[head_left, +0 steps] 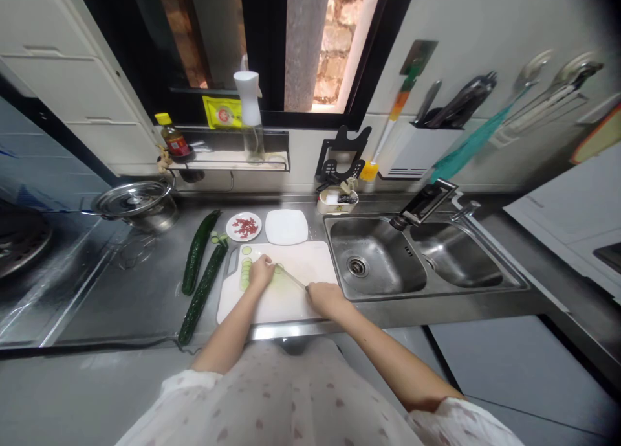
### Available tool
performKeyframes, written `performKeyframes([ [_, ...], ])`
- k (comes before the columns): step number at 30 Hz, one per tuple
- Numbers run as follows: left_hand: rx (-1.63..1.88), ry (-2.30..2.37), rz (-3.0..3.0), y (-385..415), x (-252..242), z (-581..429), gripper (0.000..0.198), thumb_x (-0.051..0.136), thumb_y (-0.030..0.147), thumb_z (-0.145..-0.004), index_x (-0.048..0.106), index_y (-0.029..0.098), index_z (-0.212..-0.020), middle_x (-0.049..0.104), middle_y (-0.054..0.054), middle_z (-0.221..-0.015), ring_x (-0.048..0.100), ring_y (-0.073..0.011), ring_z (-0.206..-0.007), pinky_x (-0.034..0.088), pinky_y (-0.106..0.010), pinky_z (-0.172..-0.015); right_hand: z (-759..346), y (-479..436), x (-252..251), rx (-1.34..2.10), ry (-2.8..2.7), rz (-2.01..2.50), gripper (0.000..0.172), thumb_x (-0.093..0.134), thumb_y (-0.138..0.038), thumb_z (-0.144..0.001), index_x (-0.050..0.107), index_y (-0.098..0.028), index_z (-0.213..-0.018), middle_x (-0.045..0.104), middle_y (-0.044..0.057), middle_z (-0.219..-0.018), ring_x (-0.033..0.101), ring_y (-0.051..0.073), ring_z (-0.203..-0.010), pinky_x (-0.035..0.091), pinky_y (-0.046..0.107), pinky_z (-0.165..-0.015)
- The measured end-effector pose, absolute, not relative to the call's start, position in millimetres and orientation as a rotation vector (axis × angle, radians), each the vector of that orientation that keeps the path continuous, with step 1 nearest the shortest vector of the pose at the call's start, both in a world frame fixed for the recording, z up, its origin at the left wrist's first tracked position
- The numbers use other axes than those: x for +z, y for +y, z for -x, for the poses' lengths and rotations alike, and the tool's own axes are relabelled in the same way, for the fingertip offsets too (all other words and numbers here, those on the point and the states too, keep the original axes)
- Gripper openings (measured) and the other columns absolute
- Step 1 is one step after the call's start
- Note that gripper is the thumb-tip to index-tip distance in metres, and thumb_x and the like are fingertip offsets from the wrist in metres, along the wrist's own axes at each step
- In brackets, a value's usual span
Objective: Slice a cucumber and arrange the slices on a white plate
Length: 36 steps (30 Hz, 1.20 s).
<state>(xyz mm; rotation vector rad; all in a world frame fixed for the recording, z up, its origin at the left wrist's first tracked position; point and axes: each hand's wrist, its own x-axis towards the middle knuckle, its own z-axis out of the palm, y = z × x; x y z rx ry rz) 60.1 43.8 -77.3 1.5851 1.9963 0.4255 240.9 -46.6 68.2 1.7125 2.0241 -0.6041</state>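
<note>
My right hand (326, 300) is closed round the handle of a kitchen knife (294, 279), its blade pointing left and away over a white cutting board (295, 309). Beside the blade tip, my left hand (261, 271) rests on the board with fingers curled together; what they hold, if anything, is hidden. A row of overlapping cucumber slices (245, 275) lies just left of that hand. One more slice (279, 268) shows by the blade. Left of the board lie two long dark green cucumbers (200, 252), the nearer one cut at its far end.
Behind the board stand a small plate of chopped red pieces (244, 226) and a white square dish (286, 226). A double sink (388, 290) adjoins on the right. At the left back is a lidded steel pot (138, 203). A wall shelf (233, 166) holds bottles.
</note>
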Motion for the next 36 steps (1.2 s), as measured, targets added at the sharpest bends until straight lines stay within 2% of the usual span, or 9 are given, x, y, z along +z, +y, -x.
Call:
performKeyframes([
  [36, 0.381, 1.960, -1.617, 45.1, -74.1, -59.2, 0.013, 0.061, 0.024, -0.080, 0.062, 0.021, -0.093, 0.070, -0.005, -0.084, 0.066, -0.0205, -0.087, 0.043, -0.026, -0.076, -241.1, -48.1, 73.1, -0.645, 2.005, -1.723, 0.039, 0.039, -0.028, -0.094, 0.066, -0.009, -0.114, 0.067, 0.022, -0.111, 0.065, 0.029, -0.104, 0.048, 0.039, -0.084],
])
